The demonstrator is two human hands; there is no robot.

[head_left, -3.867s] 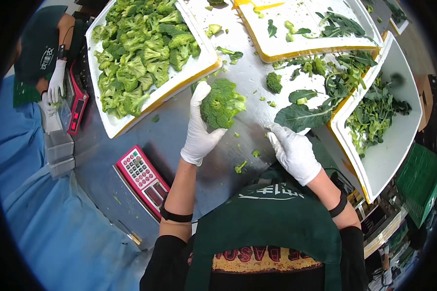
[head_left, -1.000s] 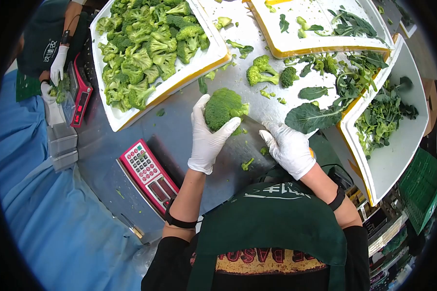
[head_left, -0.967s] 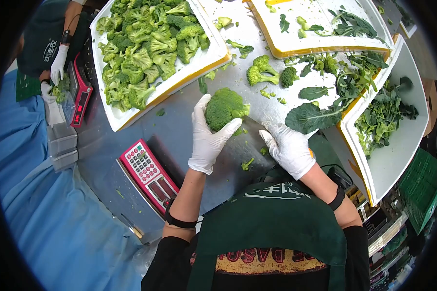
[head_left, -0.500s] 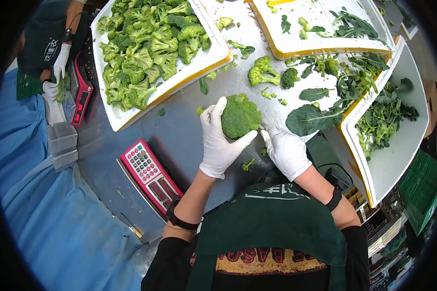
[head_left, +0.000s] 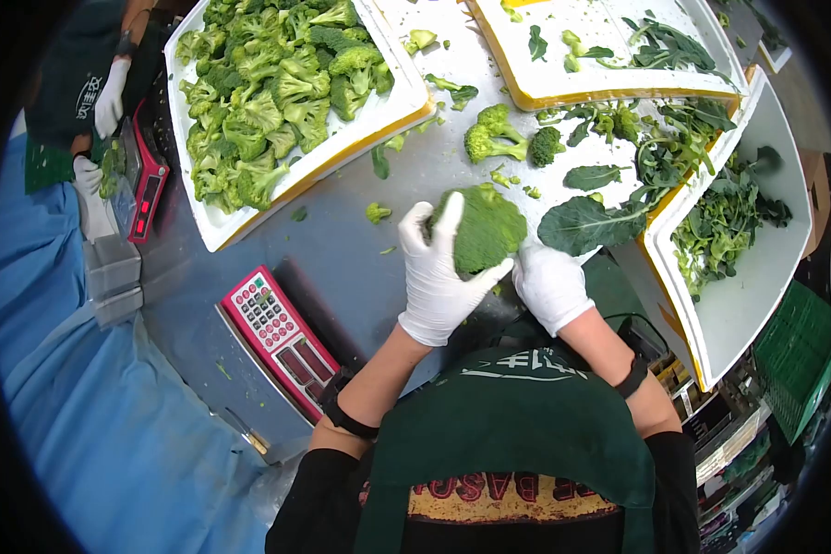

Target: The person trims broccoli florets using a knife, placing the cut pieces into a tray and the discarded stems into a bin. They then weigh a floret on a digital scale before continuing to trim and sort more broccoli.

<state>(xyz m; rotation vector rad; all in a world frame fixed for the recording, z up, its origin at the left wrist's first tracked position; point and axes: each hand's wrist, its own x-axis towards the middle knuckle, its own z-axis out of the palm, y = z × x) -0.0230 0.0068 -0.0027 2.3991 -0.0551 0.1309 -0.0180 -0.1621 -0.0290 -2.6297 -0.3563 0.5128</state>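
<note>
A broad green broccoli head (head_left: 486, 229) is held above the metal table (head_left: 342, 217) by my left hand (head_left: 441, 275), gloved in white, its fingers and thumb wrapped round the near left side. My right hand (head_left: 549, 284), also in a white glove, is against the head's lower right side. Its fingers are curled, and what they hold is hidden behind the glove and the broccoli. Beyond the head lie a cut floret (head_left: 494, 135) and a smaller floret (head_left: 546, 146). A large leaf (head_left: 591, 227) lies just right of the head.
A white foam box (head_left: 291, 185) full of florets stands at upper left. Another foam box (head_left: 609, 93) and a deep bin (head_left: 757, 277) with leaves are on the right. Scales (head_left: 282, 337) sit at lower left. Across the table, a co-worker's gloved hand (head_left: 111, 102) is near red scales (head_left: 148, 185).
The broccoli head and my left hand have shifted right and slightly nearer me. My right hand has turned, with its fingers now tucked behind the head. A small floret at the left is now uncovered.
</note>
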